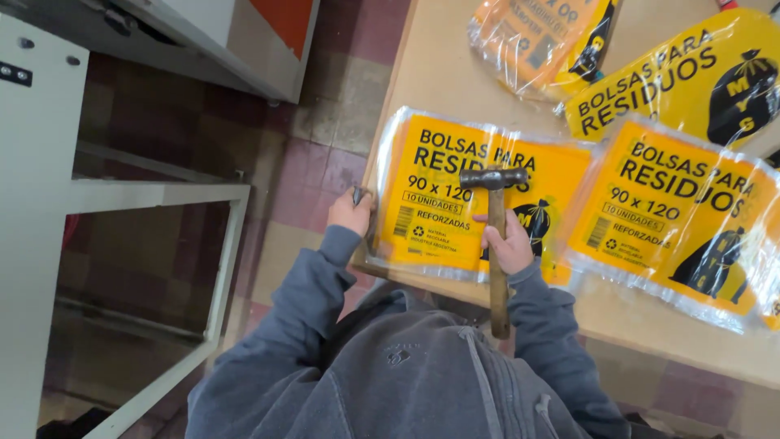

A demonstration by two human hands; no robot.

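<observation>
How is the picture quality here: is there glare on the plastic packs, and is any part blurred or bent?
In the head view, soft glare runs along the clear edges of the yellow pack under the hammer; the right hand and left hand look fairly sharp; the white frame at the left bends slightly, as from a wide lens; light is even, with weak shadows.

The packs [479, 195] are yellow-orange with black print under clear wrap. The hammer [496, 244] has a dark grey head and brown wooden handle. The counter [439, 65] is pale beige; the floor [325, 171] has dull red and cream tiles.
</observation>
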